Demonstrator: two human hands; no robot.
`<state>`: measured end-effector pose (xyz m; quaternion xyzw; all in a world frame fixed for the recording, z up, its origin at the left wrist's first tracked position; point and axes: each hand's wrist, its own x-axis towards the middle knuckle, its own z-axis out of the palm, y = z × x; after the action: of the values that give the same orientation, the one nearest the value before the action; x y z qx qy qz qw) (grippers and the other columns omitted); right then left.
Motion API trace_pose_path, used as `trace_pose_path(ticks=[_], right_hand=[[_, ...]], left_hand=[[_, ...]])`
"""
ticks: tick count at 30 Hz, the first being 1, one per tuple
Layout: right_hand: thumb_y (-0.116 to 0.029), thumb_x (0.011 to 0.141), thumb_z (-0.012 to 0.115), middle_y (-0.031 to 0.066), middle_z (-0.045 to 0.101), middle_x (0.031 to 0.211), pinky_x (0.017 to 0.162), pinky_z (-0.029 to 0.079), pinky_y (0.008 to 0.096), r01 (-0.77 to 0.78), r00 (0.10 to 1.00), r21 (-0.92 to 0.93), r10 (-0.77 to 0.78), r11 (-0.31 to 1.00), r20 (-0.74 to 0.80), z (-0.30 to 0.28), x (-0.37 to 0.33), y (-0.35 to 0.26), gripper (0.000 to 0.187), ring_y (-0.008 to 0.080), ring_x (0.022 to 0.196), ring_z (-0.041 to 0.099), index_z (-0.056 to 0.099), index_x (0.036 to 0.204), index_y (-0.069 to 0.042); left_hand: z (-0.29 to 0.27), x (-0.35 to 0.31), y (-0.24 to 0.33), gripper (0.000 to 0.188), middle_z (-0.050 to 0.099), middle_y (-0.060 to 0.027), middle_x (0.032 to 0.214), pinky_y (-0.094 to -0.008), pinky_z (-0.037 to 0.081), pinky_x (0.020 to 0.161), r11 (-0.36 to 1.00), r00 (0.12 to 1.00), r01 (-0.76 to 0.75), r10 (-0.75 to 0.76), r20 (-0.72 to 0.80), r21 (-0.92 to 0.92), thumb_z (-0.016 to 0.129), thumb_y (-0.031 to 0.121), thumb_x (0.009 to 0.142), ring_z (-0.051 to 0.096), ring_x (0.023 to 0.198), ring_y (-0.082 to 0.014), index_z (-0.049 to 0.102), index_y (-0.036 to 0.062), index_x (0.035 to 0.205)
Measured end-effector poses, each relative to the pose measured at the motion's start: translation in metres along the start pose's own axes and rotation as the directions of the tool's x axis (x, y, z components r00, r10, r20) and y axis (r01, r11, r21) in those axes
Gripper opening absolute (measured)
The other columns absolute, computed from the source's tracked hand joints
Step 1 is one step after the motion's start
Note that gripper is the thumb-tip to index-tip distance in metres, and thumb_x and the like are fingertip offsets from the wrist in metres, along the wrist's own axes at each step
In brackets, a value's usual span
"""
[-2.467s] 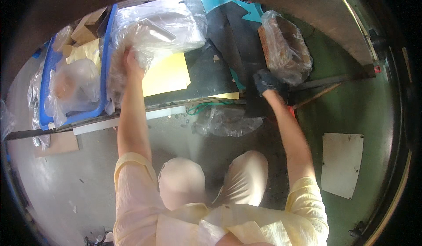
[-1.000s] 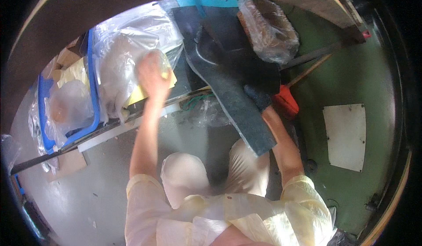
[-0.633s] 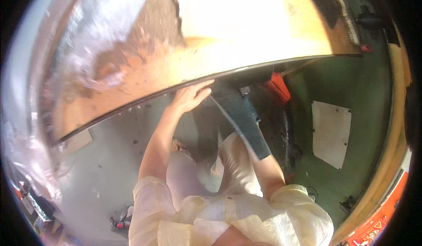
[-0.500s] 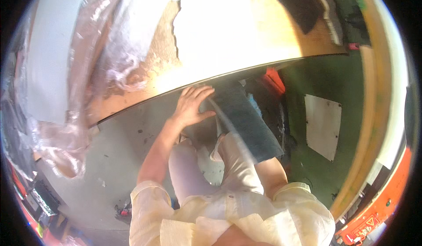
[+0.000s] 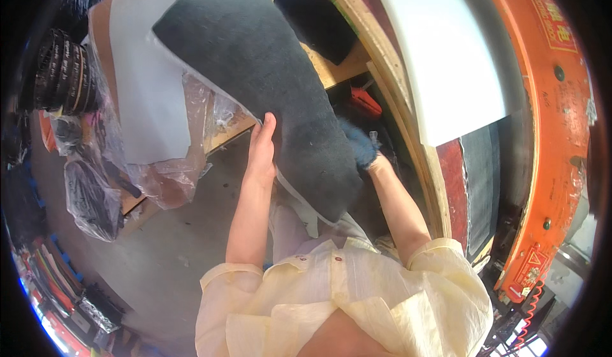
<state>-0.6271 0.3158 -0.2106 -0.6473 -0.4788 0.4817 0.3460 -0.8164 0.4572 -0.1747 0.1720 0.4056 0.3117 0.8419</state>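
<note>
A large dark grey sheet [image 5: 255, 57], leather-like with a pale edge, is raised in front of me and slants from upper left to lower right. At its left edge is my bare left hand [image 5: 262, 146], pressed against the sheet and partly hidden by it. My right hand [image 5: 360, 145], in a blue glove, is closed on the sheet's right edge, its fingers mostly behind it. The sheet's upper part hangs over the wooden table [image 5: 233, 134].
Left on the table lies a pale grey sheet [image 5: 150, 70] among clear plastic wrap [image 5: 169, 185]. Black rolls [image 5: 64, 70] stand farther left. A curved wooden rail [image 5: 408, 111], a white panel [image 5: 440, 57] and an orange machine frame [image 5: 542, 134] bound the right side. A red object [image 5: 365, 102] sits below.
The dark sheet has come up from beside my legs, spreading broadly before me. My left hand has met its left edge, the gloved right hand has come into sight, and the view has turned right.
</note>
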Motion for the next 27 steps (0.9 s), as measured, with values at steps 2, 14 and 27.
trace_pose_path(ticks=[2,14,27], right_hand=[[-0.029,0.084,0.065,0.0102,0.062,0.12,0.093,0.046,0.0314,-0.154,0.969,0.117,0.126,0.981,0.211,0.018,-0.018,-0.007,0.046,0.0193,0.111,0.057,0.06,0.119,0.001],[-0.03,0.087,0.064,0.0114,0.067,0.103,0.084,0.048,0.0345,-0.378,0.919,0.088,0.385,0.922,-0.082,-0.012,-0.151,-0.133,0.033,0.0223,0.093,0.062,0.069,0.109,-0.007],[-0.045,0.079,0.068,0.0163,0.067,0.09,0.076,0.049,0.0399,-0.84,0.319,-0.02,0.462,0.543,-0.828,-0.086,-0.379,-0.184,0.04,0.0345,0.087,0.064,0.07,0.094,-0.008]], left_hand=[[0.014,-0.004,0.023,0.049,0.056,-0.008,0.127,-0.0339,0.046,0.095,0.996,0.991,-0.089,0.087,0.101,0.022,0.057,0.033,0.096,0.053,0.117,-0.0189,0.048,-0.001,0.13],[0.074,-0.017,0.064,0.04,0.06,-0.0063,0.12,-0.0346,0.047,0.093,0.976,0.919,-0.199,0.216,0.331,-0.086,0.061,0.029,0.094,0.058,0.108,-0.0189,0.054,0.0027,0.124],[0.256,-0.048,0.0,0.017,0.062,-0.0007,0.082,-0.0217,0.042,0.052,0.939,0.731,0.065,-0.275,0.625,0.337,0.061,0.025,0.094,0.062,0.068,-0.0139,0.056,0.0125,0.105]])
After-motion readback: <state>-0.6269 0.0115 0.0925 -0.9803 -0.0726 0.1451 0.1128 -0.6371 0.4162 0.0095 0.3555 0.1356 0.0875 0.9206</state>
